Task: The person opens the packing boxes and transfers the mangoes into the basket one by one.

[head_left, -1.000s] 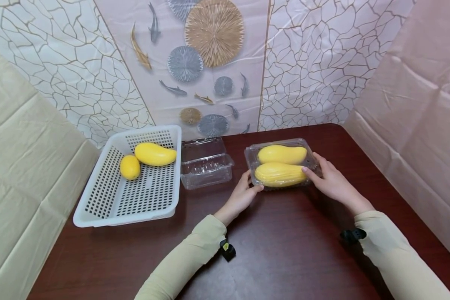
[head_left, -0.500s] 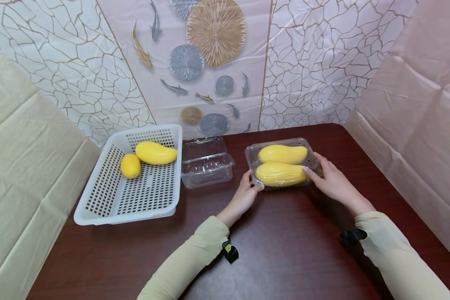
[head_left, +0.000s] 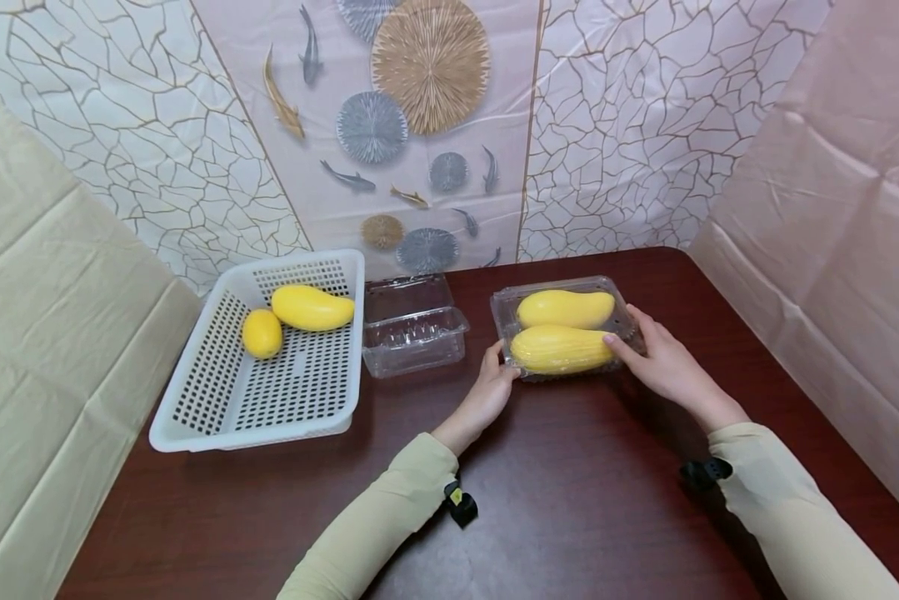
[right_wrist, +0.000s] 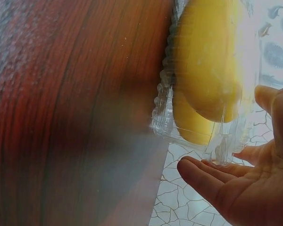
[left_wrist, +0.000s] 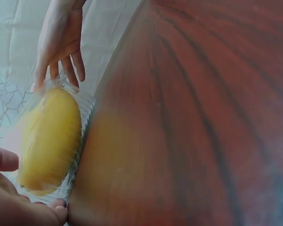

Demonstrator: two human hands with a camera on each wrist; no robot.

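A clear plastic clamshell box [head_left: 503, 312], lid down, lies on the table with two yellow mangoes [head_left: 565, 308] side by side inside. My left hand [head_left: 485, 392] holds its near left corner; in the left wrist view the thumb [left_wrist: 5, 159] is by the lid and the fingertips are low at the base. At the opposite end, my right hand [head_left: 666, 358] holds the box between the thumb, at the lid, and the longer fingers [right_wrist: 203, 176], fairly straight along the end wall. Some of the left fingers are hidden in the head view.
A white perforated basket [head_left: 250, 442] stands at the left with two more yellow mangoes [head_left: 312, 308] in it. Beside it an open clear plastic box [head_left: 413, 354] lies with its lid folded back. A patterned cloth wall [head_left: 606, 125] rises behind the dark red table [head_left: 554, 500].
The left thumb has slid slightly back at the box's near left corner. The box, its mangoes and the right hand have hardly moved.
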